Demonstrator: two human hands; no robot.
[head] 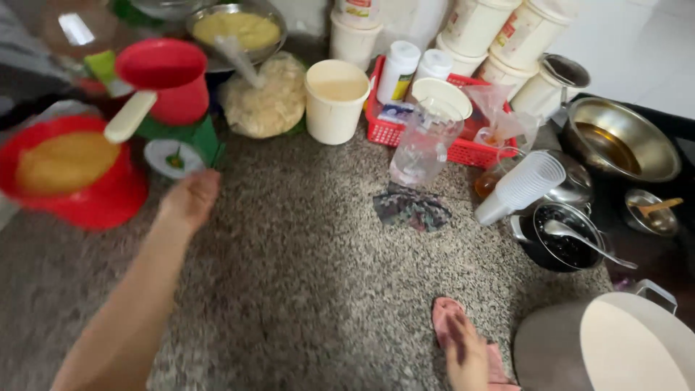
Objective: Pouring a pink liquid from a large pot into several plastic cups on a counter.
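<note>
Left hand [190, 199]: we see it blurred, fingers curled loosely on nothing, just beside the green kitchen scale [177, 148].
Right hand [465, 355]: we press it flat on a pink cloth [443, 317] at the near edge of the speckled counter [304, 268].
Cloth: we judge it light, limp, easy to bunch; pinch a free corner.
Scale: we judge it rigid, top-heavy under its red scoop [163, 76]; hold the base.
</note>
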